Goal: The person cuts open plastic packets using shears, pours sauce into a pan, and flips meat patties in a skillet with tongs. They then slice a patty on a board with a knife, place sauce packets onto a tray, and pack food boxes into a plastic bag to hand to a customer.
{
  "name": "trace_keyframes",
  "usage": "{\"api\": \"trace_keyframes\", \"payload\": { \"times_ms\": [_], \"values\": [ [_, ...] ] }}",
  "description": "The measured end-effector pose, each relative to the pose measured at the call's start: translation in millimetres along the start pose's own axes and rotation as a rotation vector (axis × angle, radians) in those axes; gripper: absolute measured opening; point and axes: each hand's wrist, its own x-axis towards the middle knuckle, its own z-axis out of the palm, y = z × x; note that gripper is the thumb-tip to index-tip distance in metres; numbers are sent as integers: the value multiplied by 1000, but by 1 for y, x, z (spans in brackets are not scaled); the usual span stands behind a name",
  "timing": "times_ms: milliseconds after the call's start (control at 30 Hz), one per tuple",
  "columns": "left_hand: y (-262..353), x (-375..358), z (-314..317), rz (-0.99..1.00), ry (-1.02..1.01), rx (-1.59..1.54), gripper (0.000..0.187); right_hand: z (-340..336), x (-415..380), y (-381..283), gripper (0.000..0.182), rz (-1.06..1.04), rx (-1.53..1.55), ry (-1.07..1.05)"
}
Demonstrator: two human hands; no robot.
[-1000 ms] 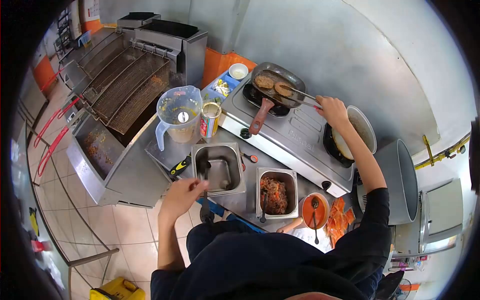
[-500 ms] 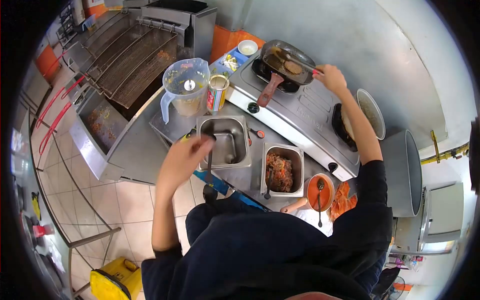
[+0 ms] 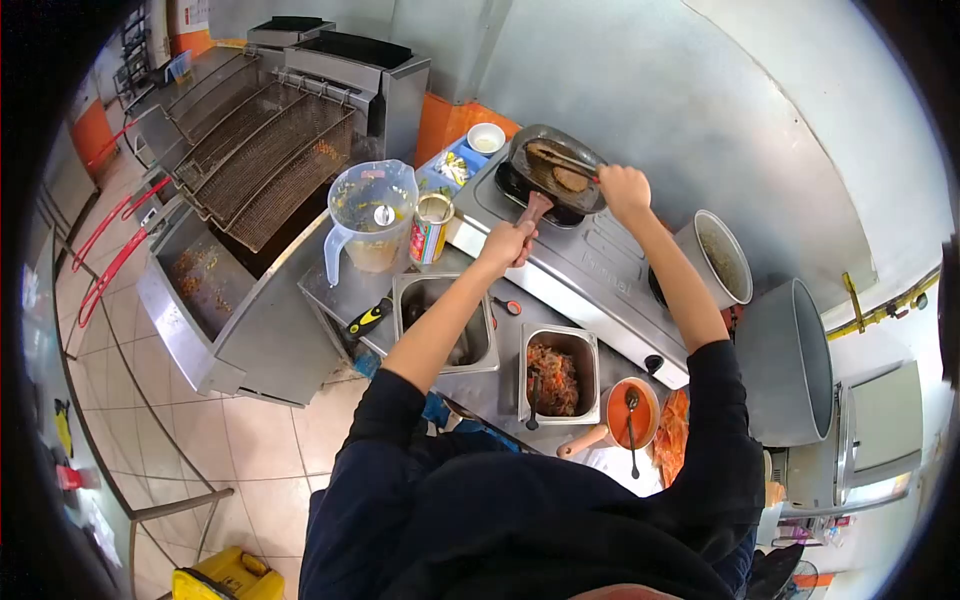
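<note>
My left hand point(image 3: 507, 246) is wrapped round the reddish-brown handle of a dark square frying pan point(image 3: 540, 181). The pan is over the left burner of a gas stove point(image 3: 600, 262). A browned patty point(image 3: 570, 179) lies in it. My right hand point(image 3: 624, 190), above the pan's right edge, grips what look like tongs point(image 3: 566, 160), their tips reaching over the pan beside the patty. Under my left forearm is a steel container point(image 3: 483, 352), partly hidden. Nearer my body stand a steel container of chopped meat-like mix point(image 3: 553, 378) and a pot of orange sauce point(image 3: 645, 412) with a spoon in it.
A plastic jug point(image 3: 372, 205) and an open can point(image 3: 431, 228) stand left of the stove. Further left is a fryer with wire baskets point(image 3: 265, 165). A white pot point(image 3: 720, 255) and a large grey pot point(image 3: 790, 360) are at the right. A yellow-black handle point(image 3: 370, 317) juts over the counter.
My left hand has moved from above the steel container up and right onto the pan handle and closed round it. My right hand stays at the pan with the tongs. The view has shifted slightly.
</note>
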Motion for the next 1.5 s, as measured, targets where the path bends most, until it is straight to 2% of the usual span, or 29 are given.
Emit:
{"api": "trace_keyframes", "payload": {
  "times_ms": [100,167,233,267,300,367,400,467,567,633,767,833,933,967,1000,1033,1100,1167,1233,1300,1433,1467,1500],
  "values": [
    [2,-12,-2,-5,11,16,27,1,-7,-4,21,-64,80,52],
    [-1,-12,-5,-7,4,-20,32,-17,-12,-4,24,-54,116,4],
    [9,-23,-3,-8,-37,-8,45,-29,-14,-3,28,0,126,-11],
    [15,-41,-2,-32,62,66,60,-31,-14,1,31,15,112,-26],
    [25,-58,-3,-23,65,63,60,-38,-18,6,31,10,109,-19],
    [39,-88,-18,-65,112,787,67,-57,-28,10,25,85,129,-33],
    [46,-107,-19,-69,114,788,67,-59,-28,11,26,118,166,-36],
    [51,-141,-21,-16,83,1091,67,-43,-21,10,26,117,195,-34],
    [37,-174,-31,55,62,1038,63,-11,-16,11,27,86,231,-11],
    [41,-210,-35,-68,32,963,61,-11,-18,14,28,51,248,2],
    [25,-272,-71,-278,160,874,64,-30,-37,31,33,203,320,-22],
    [16,-301,-91,-410,157,820,64,-23,-53,34,36,284,320,-19],
    [11,-338,-93,-570,151,703,63,-6,-80,37,41,389,449,-184],
    [9,-346,-92,-594,143,697,63,2,-89,36,42,458,495,-135],
    [4,-349,-92,-592,136,670,61,9,-98,34,43,529,538,-85],
    [4,-348,-88,-619,109,695,61,17,-108,32,43,564,541,-113],
    [3,-346,-73,-550,96,695,60,28,-132,23,42,730,686,-168],
    [3,-335,-60,-583,44,719,59,26,-157,1,40,804,786,-165],
    [1,-318,-45,-524,-32,736,58,41,-172,-15,41,879,849,-152],
    [3,-303,-24,-540,-80,756,58,58,-184,-27,41,948,844,-66],
    [-6,-286,2,-565,-212,862,58,86,-193,-46,28,995,742,20],
    [-9,-283,8,-567,-224,870,59,89,-191,-50,31,1024,770,33],
    [-14,-279,15,-568,-239,876,59,111,-184,-54,41,957,695,13]
  ]
}}
